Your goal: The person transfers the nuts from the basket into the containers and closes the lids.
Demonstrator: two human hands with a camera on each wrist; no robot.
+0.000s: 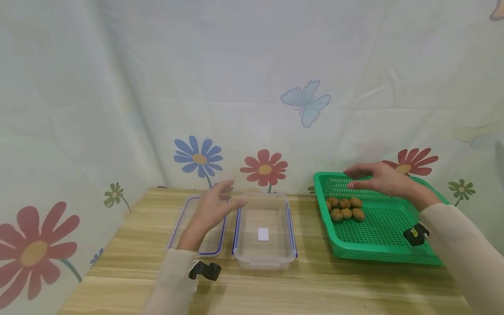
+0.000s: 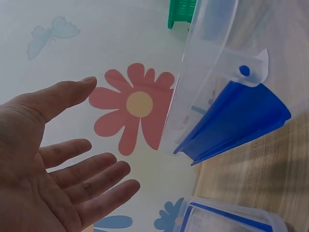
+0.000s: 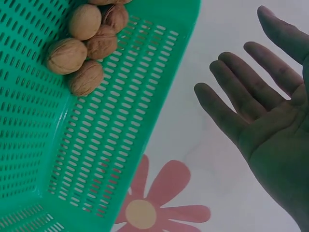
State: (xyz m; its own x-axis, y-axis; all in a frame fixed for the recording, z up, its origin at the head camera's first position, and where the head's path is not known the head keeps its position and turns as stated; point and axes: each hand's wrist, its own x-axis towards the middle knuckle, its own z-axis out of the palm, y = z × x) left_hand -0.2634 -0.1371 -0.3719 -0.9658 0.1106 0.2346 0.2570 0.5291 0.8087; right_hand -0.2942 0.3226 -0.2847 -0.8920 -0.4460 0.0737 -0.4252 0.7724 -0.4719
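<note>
My left hand (image 1: 214, 205) hovers over the gap between a clear lid (image 1: 215, 249) with a blue seal and a clear plastic container (image 1: 264, 258). Its fingers are spread and hold nothing; the left wrist view shows the bare palm beside the container's blue clip (image 2: 236, 123). Above the green basket (image 1: 382, 256) is my right hand (image 1: 379, 178), fingers extended and holding nothing. Several walnuts (image 1: 345, 213) lie together at the basket's left side. In the right wrist view the walnuts (image 3: 67, 55) sit in the basket, apart from the open palm (image 3: 275, 121).
A wooden table (image 1: 252, 288) carries everything. Behind it hangs a pale cloth (image 1: 252, 87) printed with flowers and a butterfly. A white label (image 1: 263, 234) shows at the container's bottom. The basket's raised rim (image 1: 324, 210) stands right of the container.
</note>
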